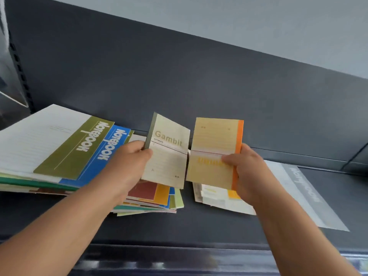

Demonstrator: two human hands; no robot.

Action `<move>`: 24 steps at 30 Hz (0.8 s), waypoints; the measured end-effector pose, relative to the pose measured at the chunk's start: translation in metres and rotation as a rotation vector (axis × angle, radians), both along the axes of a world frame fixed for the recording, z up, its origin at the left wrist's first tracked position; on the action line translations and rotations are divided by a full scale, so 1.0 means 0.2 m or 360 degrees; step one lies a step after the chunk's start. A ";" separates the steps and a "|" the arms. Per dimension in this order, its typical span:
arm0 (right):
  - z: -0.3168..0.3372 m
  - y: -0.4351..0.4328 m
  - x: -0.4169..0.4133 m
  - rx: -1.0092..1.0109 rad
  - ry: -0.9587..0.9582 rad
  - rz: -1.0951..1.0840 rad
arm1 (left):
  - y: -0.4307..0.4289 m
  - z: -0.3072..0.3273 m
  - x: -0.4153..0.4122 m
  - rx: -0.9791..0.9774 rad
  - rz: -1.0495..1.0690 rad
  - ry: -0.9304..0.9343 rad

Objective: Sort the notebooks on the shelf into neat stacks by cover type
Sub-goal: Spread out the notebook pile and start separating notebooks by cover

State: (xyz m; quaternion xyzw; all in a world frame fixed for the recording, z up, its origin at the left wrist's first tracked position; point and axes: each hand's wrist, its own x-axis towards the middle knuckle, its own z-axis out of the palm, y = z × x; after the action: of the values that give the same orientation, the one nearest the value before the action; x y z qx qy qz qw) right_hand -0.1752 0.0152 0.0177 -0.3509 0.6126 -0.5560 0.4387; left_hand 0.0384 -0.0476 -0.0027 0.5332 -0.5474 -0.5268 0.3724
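Held upright side by side above the shelf [199, 226], the Gambit notebook [168, 154] is gripped by the left hand [129, 164] fingers [145, 153], the orange-spined notebook [215, 152] by the right hand [247, 174], the pale notebook stack [219, 199] lying just below the latter.

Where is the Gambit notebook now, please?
Head view, centre: the left hand holds the Gambit notebook above the mixed stack, beside the orange-spined notebook in the right hand.

Shop — notebooks [65, 148] on slotted shelving [209, 222]
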 end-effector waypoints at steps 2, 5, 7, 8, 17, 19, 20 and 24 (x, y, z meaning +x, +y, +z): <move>0.09 0.08 -0.17 -0.0071 0.0391 0.0155 | 0.01 0.04 -0.11 -0.0012 -0.0022 0.0047; 0.21 0.18 -0.34 0.0031 0.1195 0.0513 | 0.04 0.10 -0.29 -0.0044 -0.0158 0.0009; 0.24 0.21 -0.43 0.0125 0.1648 0.0658 | 0.08 0.12 -0.44 -0.0124 -0.0271 -0.0075; 0.24 0.22 -0.47 0.0163 0.1870 0.0708 | 0.10 0.13 -0.53 -0.0155 -0.0314 -0.0105; 0.16 0.35 -1.18 -0.0103 0.2487 0.0462 | 0.44 0.13 -1.44 -0.0333 -0.0707 -0.0302; 0.12 0.43 -1.37 -0.0169 0.2404 0.0380 | 0.51 0.12 -1.62 -0.0477 -0.0759 -0.0477; 0.09 0.47 -1.46 -0.0213 0.2362 0.0292 | 0.55 0.11 -1.71 -0.0538 -0.0751 -0.0489; -0.03 0.67 -1.83 -0.0329 0.1883 -0.0364 | 0.70 0.05 -2.09 -0.0402 -0.0610 -0.0172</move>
State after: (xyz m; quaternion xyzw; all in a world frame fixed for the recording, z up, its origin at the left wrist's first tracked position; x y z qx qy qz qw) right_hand -0.5421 0.1486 0.0123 -0.5730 0.7290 -0.3669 -0.0749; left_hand -0.3804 0.0920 0.0079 0.3961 -0.7193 -0.4858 0.2996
